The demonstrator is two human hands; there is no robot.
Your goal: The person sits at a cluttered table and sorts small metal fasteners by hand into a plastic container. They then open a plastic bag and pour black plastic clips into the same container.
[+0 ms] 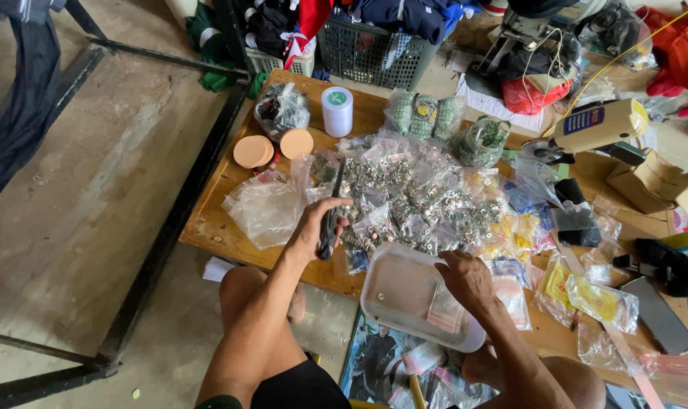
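— Hands first: how were they set?
— Left hand [319,227] was wrapped round a dark tool [330,220], at the edge of the heap of small bags [412,197] on the wooden table [215,220]. Right hand [465,280] curled down, fingertips pinching a small clear bag [444,310] that lay on the white tray [393,291] at the table's near edge.
— Which step?
— Sorting, mid-way, I judged. That slippery bag called for a firm pinch and a level tray.

A dark, slim tool [330,220] stands nearly upright over the heap of small clear bags. A shallow white plastic tray [401,291] tilts at the wooden table's near edge, a small clear bag [444,312] lying on it.
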